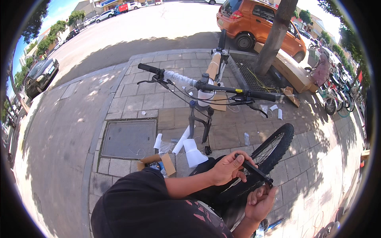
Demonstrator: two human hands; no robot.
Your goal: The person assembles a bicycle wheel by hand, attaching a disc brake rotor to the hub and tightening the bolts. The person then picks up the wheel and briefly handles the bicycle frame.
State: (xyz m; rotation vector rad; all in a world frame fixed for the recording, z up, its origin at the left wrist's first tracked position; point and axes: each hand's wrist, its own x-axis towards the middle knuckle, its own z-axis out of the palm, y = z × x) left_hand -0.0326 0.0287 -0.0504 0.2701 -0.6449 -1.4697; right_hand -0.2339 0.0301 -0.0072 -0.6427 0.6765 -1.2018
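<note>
Both hands in closed grip on black axle rod (257,171): left hand (229,168) steadies upper end, right hand (260,203) holds lower end at loose front wheel (265,156), below wheelless bike fork (198,125).

Outdoor setting — a paved city sidewalk (131,95) beside a street, in daylight. Evidence: grey paving slabs, a metal utility cover (129,139), a tree trunk (274,35) in a grated bed, an orange car (258,22) parked at the kerb, and a dark car (39,75) further off. Parked bicycles (335,93) line the right edge — cardboard and wrapping scraps lie around a part-unpacked bicycle (206,87).
</note>
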